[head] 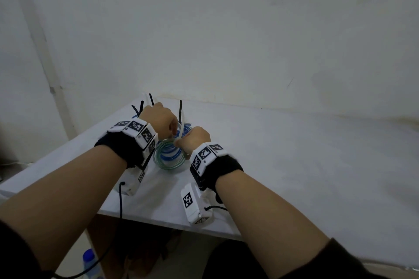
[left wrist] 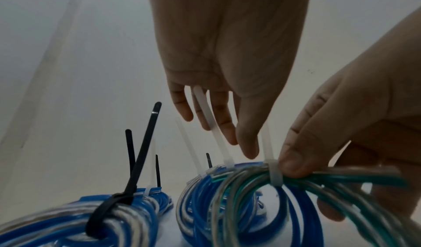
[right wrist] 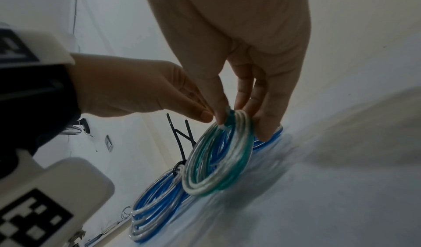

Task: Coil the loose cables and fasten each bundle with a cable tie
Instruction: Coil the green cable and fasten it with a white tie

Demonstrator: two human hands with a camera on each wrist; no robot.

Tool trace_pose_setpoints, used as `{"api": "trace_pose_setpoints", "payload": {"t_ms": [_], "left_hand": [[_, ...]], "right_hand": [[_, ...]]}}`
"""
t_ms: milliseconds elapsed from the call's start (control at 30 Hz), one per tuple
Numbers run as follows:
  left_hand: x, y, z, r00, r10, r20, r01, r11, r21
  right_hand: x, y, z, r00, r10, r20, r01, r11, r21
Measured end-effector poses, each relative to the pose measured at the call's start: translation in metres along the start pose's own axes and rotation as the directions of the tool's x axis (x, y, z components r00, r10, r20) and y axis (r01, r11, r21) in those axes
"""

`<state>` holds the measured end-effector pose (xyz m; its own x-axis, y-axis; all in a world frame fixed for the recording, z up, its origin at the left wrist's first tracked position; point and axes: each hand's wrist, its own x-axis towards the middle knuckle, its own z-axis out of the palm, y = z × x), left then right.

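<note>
Several blue coils (left wrist: 127, 213) lie tied on the white table (head: 294, 154), glossy plastic loops with stiff tie tails upright. The right hand (right wrist: 241, 56) grips the green-and-clear coil (right wrist: 216, 157); the left hand (left wrist: 227, 52) pinches its white cable tie (left wrist: 272, 169), apparently cinched. Trimming may remain.

No words, brands or numbers can be read. The only signs are black-and-white square code markers on the white wrist bands (head: 136, 130) and on the white camera blocks (head: 192, 205) hanging below them; their patterns spell nothing legible.
</note>
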<state>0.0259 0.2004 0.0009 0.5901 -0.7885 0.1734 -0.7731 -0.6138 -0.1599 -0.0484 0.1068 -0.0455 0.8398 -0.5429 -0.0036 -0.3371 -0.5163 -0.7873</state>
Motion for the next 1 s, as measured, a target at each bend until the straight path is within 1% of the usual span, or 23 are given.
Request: {"api": "trace_pose_setpoints", "payload": {"t_ms": [133, 300, 367, 500, 667, 800, 1000], "left_hand": [[0.0048, -0.0053, 0.0024, 0.995, -0.048, -0.085, 0.025, 0.969, -0.246], [0.0082, -0.0103, 0.0079, 0.962, -0.179, -0.205, 0.078, 0.903, -0.422], [0.009, -0.0101, 0.006, 0.953, -0.212, -0.218, 0.099, 0.894, -0.437], [0.0091, -0.0075, 0.0033, 0.955, -0.219, -0.198, 0.117, 0.897, -0.427], [0.0093, -0.0046, 0.0016, 0.962, -0.213, -0.17, 0.122, 0.896, -0.427], [0.0071, -0.0051, 0.0012, 0.96, -0.243, -0.138, 0.165, 0.892, -0.422], [-0.0003, -0.0084, 0.0045, 0.961, -0.254, -0.112, 0.182, 0.882, -0.434]], "right_hand": [[0.0024, 0.0006, 0.0006, 0.999, 0.044, 0.009, -0.044, 0.999, -0.022], [0.0028, 0.0009, -0.0015, 0.998, 0.051, 0.031, -0.05, 0.999, -0.021], [0.0033, 0.0014, -0.0017, 0.997, 0.065, 0.044, -0.064, 0.998, -0.027], [0.0025, 0.0021, -0.0027, 0.994, 0.087, 0.066, -0.087, 0.996, 0.001], [0.0013, 0.0021, -0.0025, 0.994, 0.08, 0.079, -0.083, 0.996, 0.039], [0.0019, 0.0012, -0.0005, 0.995, 0.069, 0.071, -0.073, 0.996, 0.046], [0.001, -0.002, 0.0047, 0.997, 0.046, 0.059, -0.046, 0.999, 0.003]]}}
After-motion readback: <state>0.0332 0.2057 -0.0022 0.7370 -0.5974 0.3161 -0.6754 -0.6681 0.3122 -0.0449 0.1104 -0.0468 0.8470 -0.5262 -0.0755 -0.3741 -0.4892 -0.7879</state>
